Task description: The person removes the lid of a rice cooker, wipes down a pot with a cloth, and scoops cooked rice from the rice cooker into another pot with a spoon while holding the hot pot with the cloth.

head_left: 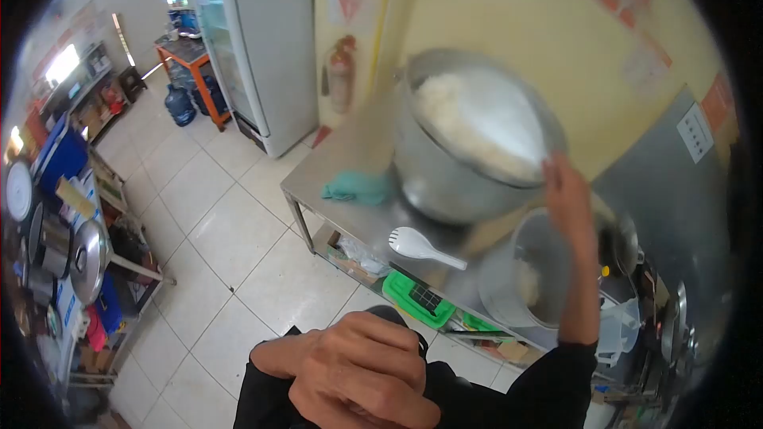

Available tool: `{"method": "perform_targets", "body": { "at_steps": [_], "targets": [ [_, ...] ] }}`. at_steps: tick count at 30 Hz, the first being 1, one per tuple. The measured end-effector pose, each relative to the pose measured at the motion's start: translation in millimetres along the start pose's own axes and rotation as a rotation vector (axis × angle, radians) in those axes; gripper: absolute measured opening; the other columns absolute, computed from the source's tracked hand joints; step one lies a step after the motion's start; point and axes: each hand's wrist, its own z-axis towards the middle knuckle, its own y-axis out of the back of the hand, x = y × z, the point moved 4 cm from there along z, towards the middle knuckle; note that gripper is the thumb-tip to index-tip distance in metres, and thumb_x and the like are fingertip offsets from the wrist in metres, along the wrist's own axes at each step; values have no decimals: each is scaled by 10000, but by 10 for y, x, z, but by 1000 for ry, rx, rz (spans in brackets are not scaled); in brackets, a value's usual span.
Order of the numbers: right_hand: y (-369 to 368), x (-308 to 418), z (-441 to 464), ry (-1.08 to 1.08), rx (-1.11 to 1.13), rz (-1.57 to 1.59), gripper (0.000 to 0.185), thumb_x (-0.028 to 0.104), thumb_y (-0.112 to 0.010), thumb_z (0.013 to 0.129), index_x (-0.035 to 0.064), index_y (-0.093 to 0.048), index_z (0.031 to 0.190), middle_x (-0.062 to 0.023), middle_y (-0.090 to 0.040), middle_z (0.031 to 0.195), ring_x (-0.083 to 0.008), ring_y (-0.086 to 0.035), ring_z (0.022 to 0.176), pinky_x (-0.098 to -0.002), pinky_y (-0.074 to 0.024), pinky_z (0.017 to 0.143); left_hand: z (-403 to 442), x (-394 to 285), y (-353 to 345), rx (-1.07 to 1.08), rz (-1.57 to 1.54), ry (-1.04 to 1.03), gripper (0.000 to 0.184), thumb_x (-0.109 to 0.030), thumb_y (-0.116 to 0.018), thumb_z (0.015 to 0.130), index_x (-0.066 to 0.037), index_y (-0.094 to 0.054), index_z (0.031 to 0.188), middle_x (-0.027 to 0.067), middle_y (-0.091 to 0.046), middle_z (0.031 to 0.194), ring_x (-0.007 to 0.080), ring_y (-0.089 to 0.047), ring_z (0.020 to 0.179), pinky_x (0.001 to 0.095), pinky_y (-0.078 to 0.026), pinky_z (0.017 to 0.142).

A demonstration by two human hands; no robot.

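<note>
My right hand [566, 195] reaches to the right rim of a large metal pot [445, 179], its fingers bent and blurred. They meet the edge of a smooth white shape [501, 107] inside the pot; I cannot make out what it is. Beside that shape lies a pale mass that looks like cooked rice [445, 107]. Close to the camera, my left hand [362, 373] is closed with curled fingers, and whatever it may hold is hidden. A white slotted serving spoon [425, 246] rests on the steel table [306, 183] in front of the pot.
A second metal pot [497, 282] with some pale food inside stands under my right forearm. A green cloth [354, 188] lies left of the large pot. Green trays [417, 298] sit on the shelf below. Left are a fridge [274, 48] and a rack with a lid [89, 258].
</note>
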Motion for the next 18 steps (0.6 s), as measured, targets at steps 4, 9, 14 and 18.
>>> {"method": "perform_targets", "body": {
  "at_steps": [4,9,14,18],
  "targets": [
    [-159,-792,848,37,-78,-299,273,287,-476,982,45,-593,1032,-239,-634,831,-426,-612,797,-506,-460,715,30,482,548,-96,-78,3,101,-66,-807,702,-60,-718,752,73,-635,800,130,-487,477,228,-312,414],
    [-758,-1570,1765,-2,271,-712,377,375,-499,953,41,-674,962,-214,-664,837,-394,-643,844,-478,-508,773,-197,1517,1336,177,465,404,206,-32,-698,809,-17,-714,1014,48,-623,794,151,-557,586,282,-432,532],
    [-1261,-2038,2315,61,431,-724,445,421,-482,951,44,-703,867,-202,-673,849,-384,-651,844,-462,-518,781,-1656,2841,2400,-60,734,1057,281,-147,-693,856,-3,-645,1093,122,-627,862,185,-581,673,292,-465,632],
    [-1501,-1908,2451,167,508,-689,497,451,-474,948,42,-703,783,-194,-674,813,-377,-650,805,-464,-514,759,-3269,3379,2995,311,936,1457,448,-261,-704,850,-25,-577,1209,194,-594,1073,305,-614,882,410,-504,777]
  ]
}}
